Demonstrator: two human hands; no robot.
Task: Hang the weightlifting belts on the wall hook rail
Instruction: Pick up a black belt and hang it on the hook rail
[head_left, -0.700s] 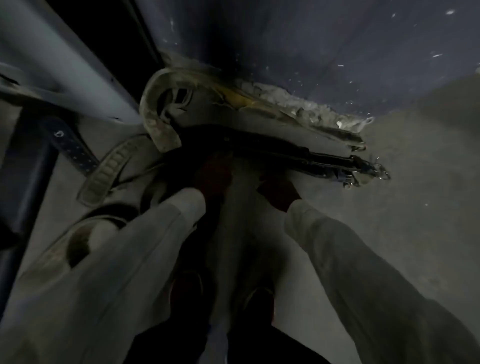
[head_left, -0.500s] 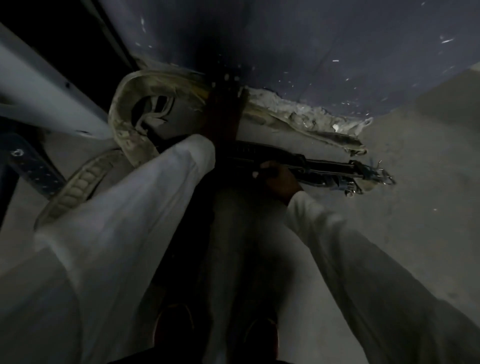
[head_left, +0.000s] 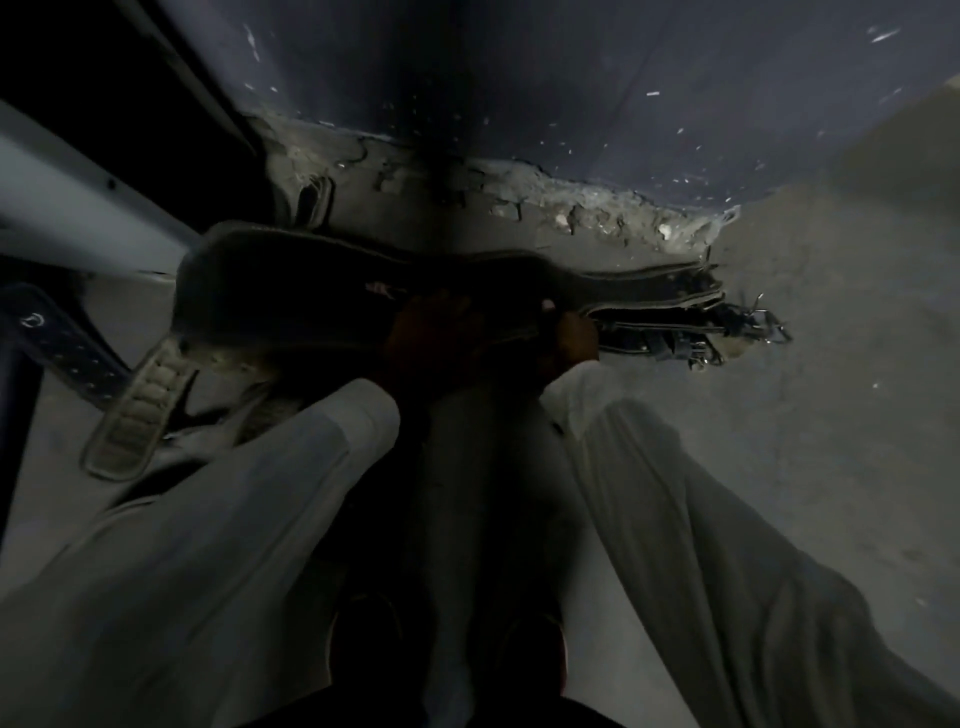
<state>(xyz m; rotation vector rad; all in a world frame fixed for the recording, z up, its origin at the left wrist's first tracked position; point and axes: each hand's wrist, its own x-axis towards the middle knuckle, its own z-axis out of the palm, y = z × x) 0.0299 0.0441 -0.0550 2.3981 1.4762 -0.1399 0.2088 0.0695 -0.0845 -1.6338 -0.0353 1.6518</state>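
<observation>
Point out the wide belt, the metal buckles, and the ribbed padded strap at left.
wide belt (head_left: 291, 296), head view, its broad dark back panel.
metal buckles (head_left: 763, 332), head view, wire ring at the right end.
padded strap (head_left: 137, 415), head view, ribbed middle.

I'm seeing the wall blocking ahead, a pale bar and loose belt crowding left, floor lying open rightward.
</observation>
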